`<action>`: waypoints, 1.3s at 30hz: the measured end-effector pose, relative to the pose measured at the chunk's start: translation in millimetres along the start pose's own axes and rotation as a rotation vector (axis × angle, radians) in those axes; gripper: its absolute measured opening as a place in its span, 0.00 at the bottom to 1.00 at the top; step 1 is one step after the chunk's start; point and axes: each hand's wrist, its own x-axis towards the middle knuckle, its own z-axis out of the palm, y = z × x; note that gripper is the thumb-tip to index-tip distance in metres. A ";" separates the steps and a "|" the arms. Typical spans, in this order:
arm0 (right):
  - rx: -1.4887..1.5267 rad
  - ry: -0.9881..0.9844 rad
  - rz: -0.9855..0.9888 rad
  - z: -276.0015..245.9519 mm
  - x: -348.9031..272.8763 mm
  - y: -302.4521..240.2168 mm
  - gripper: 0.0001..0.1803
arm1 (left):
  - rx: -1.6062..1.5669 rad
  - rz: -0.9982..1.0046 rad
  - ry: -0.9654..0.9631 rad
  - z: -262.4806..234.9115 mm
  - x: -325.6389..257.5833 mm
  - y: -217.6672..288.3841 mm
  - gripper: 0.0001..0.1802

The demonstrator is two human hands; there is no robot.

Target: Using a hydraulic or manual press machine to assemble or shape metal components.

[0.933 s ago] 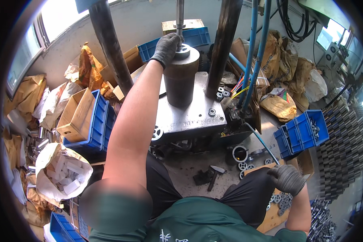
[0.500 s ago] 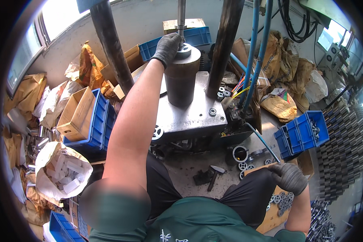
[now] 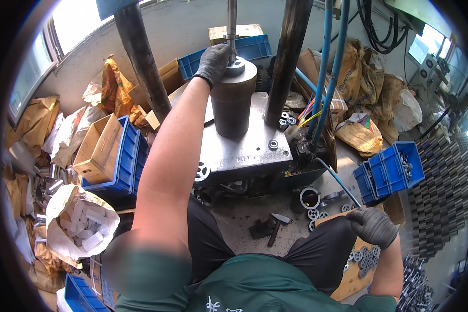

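Note:
My left hand, in a grey glove, reaches to the top of a thick steel cylinder. Its fingers are closed at the lower end of an upright metal rod, just above a round metal wheel lying on the cylinder. What they pinch is hidden behind the fingertips. The cylinder stands upright on a steel press table. Low on the right, my right hand, also gloved, is wrapped round the near end of a blue lever.
Dark steel columns flank the cylinder. A bearing and a spoked wheel lie on the table. A hammer is on the floor. Blue crates stand right, and a sack of white pieces left. Blue hoses hang beside the press.

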 end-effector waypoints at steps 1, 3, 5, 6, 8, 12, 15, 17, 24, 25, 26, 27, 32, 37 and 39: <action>0.003 -0.004 -0.002 -0.5 0.3 0.0 0.17 | 0.001 -0.024 0.004 0.1 -0.4 0.6 0.16; 0.048 0.108 -0.009 -1.3 0.7 -0.6 0.18 | 0.000 -0.007 0.003 -0.1 -1.1 1.5 0.16; -0.009 0.033 -0.030 -2.2 1.6 -1.1 0.16 | 0.019 0.006 -0.002 -0.1 -1.3 2.1 0.16; -0.074 -0.055 -0.046 -2.8 2.2 -0.9 0.15 | 0.010 0.004 0.000 0.0 -0.9 2.5 0.16; -0.002 0.050 -0.022 -3.8 3.1 0.5 0.15 | 0.001 0.002 0.002 -0.7 -1.0 3.0 0.16; -0.008 0.080 -0.002 -0.6 3.4 2.5 0.16 | 0.036 0.015 -0.012 -1.1 -1.9 3.6 0.16; -0.137 -0.080 -0.051 -0.2 2.6 0.8 0.15 | -0.012 -0.016 -0.010 0.5 -1.3 3.7 0.16; -0.014 0.041 -0.020 -7.1 5.8 -0.4 0.14 | -0.058 -0.043 -0.009 0.6 -1.3 3.1 0.17; -0.220 1.154 -0.169 -71.1 82.0 1.0 0.08 | -0.154 -0.014 -0.018 5.2 -4.6 7.6 0.12; -0.190 1.170 -0.159 -84.4 96.1 3.6 0.06 | -0.237 0.022 -0.007 7.0 -5.6 9.3 0.11; -0.249 1.207 -0.161 -97.1 110.7 6.3 0.04 | -0.247 0.037 -0.005 7.9 -6.1 11.5 0.11; -0.228 1.220 -0.146 -107.1 125.5 8.2 0.04 | -0.247 0.040 -0.012 8.6 -6.6 13.6 0.11; -0.325 1.229 -0.117 -146.0 173.9 12.4 0.17 | -0.214 0.091 -0.007 7.6 -8.0 15.0 0.26; -0.128 1.042 0.049 -161.3 183.8 15.8 0.43 | -0.177 0.064 0.049 3.0 0.1 3.6 0.33; -0.082 1.020 0.065 -162.8 183.4 19.1 0.42 | -0.257 0.081 0.026 1.9 1.7 -1.2 0.31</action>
